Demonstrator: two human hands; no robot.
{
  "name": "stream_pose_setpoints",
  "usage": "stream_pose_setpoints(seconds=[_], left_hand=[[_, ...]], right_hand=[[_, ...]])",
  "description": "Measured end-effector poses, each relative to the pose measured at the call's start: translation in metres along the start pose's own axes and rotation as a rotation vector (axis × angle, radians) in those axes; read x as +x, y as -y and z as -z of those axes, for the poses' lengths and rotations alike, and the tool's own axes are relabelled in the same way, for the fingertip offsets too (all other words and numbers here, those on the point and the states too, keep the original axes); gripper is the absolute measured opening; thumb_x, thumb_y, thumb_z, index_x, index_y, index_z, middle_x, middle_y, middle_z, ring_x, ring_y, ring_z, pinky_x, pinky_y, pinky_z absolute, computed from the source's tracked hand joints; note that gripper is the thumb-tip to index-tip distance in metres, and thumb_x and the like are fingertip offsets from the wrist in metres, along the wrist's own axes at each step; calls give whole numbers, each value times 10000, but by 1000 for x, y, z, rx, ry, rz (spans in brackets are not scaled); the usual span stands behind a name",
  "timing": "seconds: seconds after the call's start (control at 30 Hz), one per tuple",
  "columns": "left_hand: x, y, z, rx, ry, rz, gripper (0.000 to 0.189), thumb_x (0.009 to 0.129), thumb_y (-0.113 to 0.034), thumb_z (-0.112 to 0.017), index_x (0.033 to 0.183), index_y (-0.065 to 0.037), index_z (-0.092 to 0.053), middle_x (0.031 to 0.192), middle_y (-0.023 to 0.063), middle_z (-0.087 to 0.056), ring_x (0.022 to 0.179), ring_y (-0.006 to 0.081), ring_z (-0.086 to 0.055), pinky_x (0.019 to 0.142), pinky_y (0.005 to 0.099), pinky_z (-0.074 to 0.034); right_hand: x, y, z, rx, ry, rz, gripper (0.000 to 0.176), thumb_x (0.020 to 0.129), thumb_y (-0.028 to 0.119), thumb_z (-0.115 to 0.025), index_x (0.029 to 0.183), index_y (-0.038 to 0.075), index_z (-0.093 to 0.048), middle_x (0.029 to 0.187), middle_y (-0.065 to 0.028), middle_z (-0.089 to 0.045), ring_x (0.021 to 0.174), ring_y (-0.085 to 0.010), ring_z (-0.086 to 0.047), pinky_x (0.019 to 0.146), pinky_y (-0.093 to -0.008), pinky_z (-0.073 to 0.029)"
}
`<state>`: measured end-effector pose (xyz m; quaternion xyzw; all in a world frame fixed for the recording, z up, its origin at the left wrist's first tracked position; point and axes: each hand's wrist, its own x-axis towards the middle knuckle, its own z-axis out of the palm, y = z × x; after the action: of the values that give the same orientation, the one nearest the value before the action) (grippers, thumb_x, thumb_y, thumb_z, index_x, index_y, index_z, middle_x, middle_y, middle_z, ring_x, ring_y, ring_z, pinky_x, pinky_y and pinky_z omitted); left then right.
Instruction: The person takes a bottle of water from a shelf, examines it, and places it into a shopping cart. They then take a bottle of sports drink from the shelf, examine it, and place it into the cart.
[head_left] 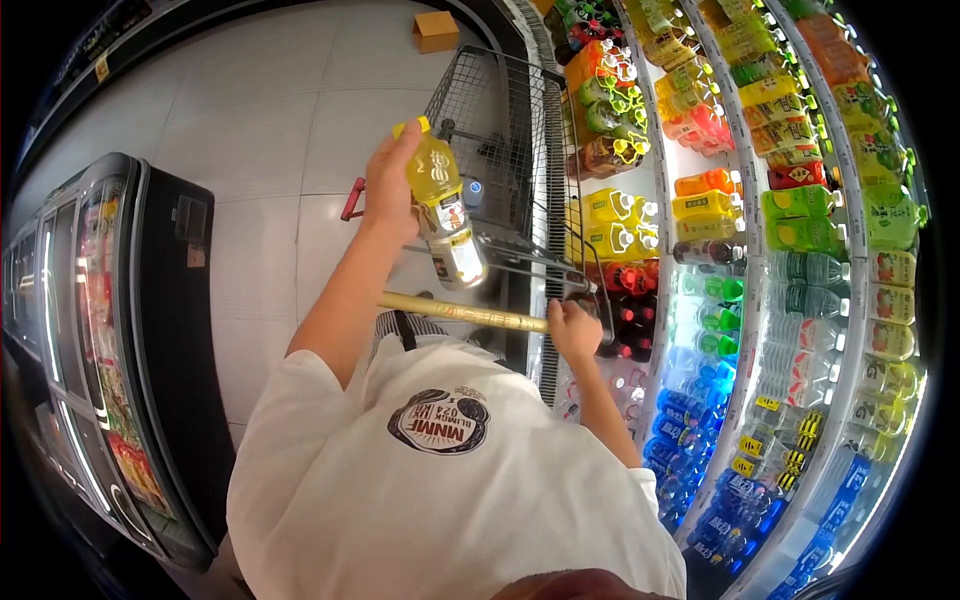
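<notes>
My left hand [390, 185] is raised above the shopping cart [500, 100], its fingers wrapped round a clear bottle of yellow drink [432, 172]. The bottle is tilted, with its yellow cap at the top and a white and dark label lower down. My right hand [575, 330] is closed round the right end of the cart's yellow handle bar [460, 312]. Inside the wire cart, a small item with a blue and white round top [473, 190] is partly hidden behind the bottle.
Lit shelves [748, 200] of bottled drinks run along the right. A black display freezer [178, 330] with packaged goods stands at the left. Beyond the cart, a cardboard box [435, 33] sits on the tiled floor [260, 130]. A red piece [352, 199] shows beside the cart.
</notes>
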<state>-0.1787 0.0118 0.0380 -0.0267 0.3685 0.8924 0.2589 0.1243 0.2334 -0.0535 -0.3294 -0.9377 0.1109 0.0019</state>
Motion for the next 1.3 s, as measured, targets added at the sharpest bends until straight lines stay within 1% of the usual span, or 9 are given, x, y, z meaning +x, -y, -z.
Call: stream_pose_setpoints(seconds=[0.1,0.2,0.3,0.53,0.57,0.83,1.0,1.17,1.3], left_hand=[[15,-12,-3,271,-78,-320,380,954,-345,-703,1163,-53,-584,987,121,-661,819,199,-678,674,360,-592],[16,-16,-22,440,-38,-278,390,903,-287,-781,1138,-20,-621,983,77,-671,869,161,-667,756,321,-561],[41,13,-18,822,-27,-532,396,858,-256,-819,1111,-8,-642,1004,81,-683,926,181,-670,831,322,-539],[63,96,-24,1231,351,-714,464,790,-225,-855,1159,-34,-649,1100,115,-685,1001,254,-666,904,364,-525],[66,107,-24,1286,415,-725,478,765,-252,-857,1148,-53,-653,1145,125,-671,1077,318,-625,937,407,-503],[90,213,21,1616,701,-406,458,770,-268,-836,1126,-55,-641,1166,90,-655,1122,318,-575,947,426,-487],[87,266,73,1895,719,-175,390,789,-249,-816,1072,-62,-623,1125,135,-631,1077,346,-611,888,461,-507],[77,290,126,2110,695,-175,423,782,-223,-813,1110,-96,-578,1109,133,-620,981,356,-678,805,482,-543],[80,287,133,2215,638,-42,475,766,-247,-834,1126,-85,-569,1156,153,-633,1019,355,-676,857,474,-536]], right_hand=[[-13,4,-2,-60,-54,72,396,914,423,-593,716,97,-698,588,-139,-646,566,-346,-640,644,-453,-456],[-25,7,-2,-61,-71,77,385,889,410,-608,693,90,-696,577,-146,-639,567,-342,-639,642,-459,-448],[-38,6,-3,-35,-94,73,377,869,407,-624,676,93,-702,568,-132,-632,565,-331,-632,652,-456,-444],[-62,13,10,33,-137,32,326,841,372,-652,663,104,-709,559,-119,-621,565,-326,-619,672,-445,-436],[-65,14,12,20,-157,33,313,827,370,-660,658,111,-711,556,-125,-617,561,-331,-614,668,-443,-435],[-85,13,12,35,-58,-42,254,835,348,-656,713,138,-733,631,-87,-661,650,-303,-635,723,-446,-439],[-88,20,17,39,-73,-55,275,835,367,-660,708,131,-719,638,-60,-677,642,-261,-648,715,-414,-432],[-95,25,23,45,-19,-83,308,834,390,-637,697,121,-697,664,-57,-678,686,-256,-640,737,-410,-427],[-100,23,17,30,19,-100,319,832,410,-631,694,126,-674,652,-54,-654,684,-265,-630,713,-423,-430]])
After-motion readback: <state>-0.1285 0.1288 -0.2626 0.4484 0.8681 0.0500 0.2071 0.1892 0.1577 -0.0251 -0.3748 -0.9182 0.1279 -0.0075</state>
